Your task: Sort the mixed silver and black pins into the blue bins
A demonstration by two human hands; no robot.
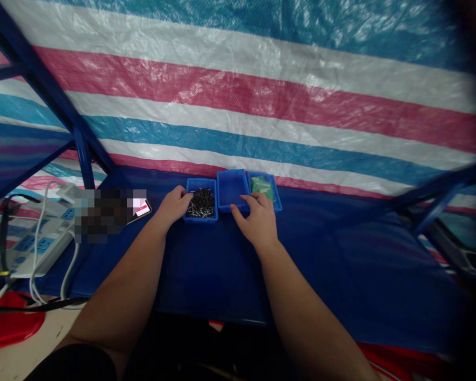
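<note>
My left hand [175,204] is closed at the left rim of a small blue bin [201,220], its fingers curled against the edge. Dark and silvery thin metal pieces [202,202], like pins or small nails, fill that bin. Beside it stands a second blue bin [232,185] with nothing seen inside. My right hand [262,218] reaches over this bin's front right corner, fingers apart, nothing visible in them. Small green packets [262,187] lie in a third blue bin [276,193], partly covered by my right hand.
The bins stand on a blue tabletop [214,270] against a striped plastic sheet [238,79]. At left are a phone [143,208], a white power strip [43,248] with cables, and a blurred-out patch. Blue metal frame posts [83,156] rise at both sides.
</note>
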